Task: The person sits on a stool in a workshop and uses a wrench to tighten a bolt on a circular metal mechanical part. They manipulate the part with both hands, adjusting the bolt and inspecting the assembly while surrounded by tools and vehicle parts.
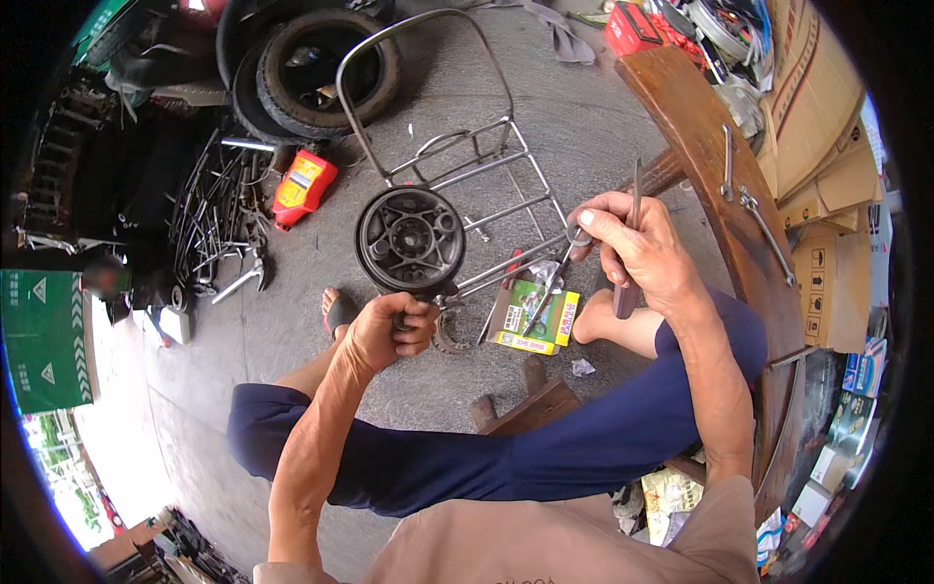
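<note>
My left hand is closed at the lower edge of a round black wheel hub, around something dark that its fingers mostly hide. The hub's spoked inner face is turned up. Farther right, my right hand is raised, closed around a slim flat metal tool with a brown handle. A small metal ring shows between its thumb and forefinger. From near the ring, a thin dark rod slants down in front of a green and yellow box; whether they are joined I cannot tell.
A metal tube rack lies beyond the hub. Tyres, a red and yellow bottle, a hammer and several loose tools are to the left. A wooden bench bearing wrenches runs along my right, beside cardboard boxes.
</note>
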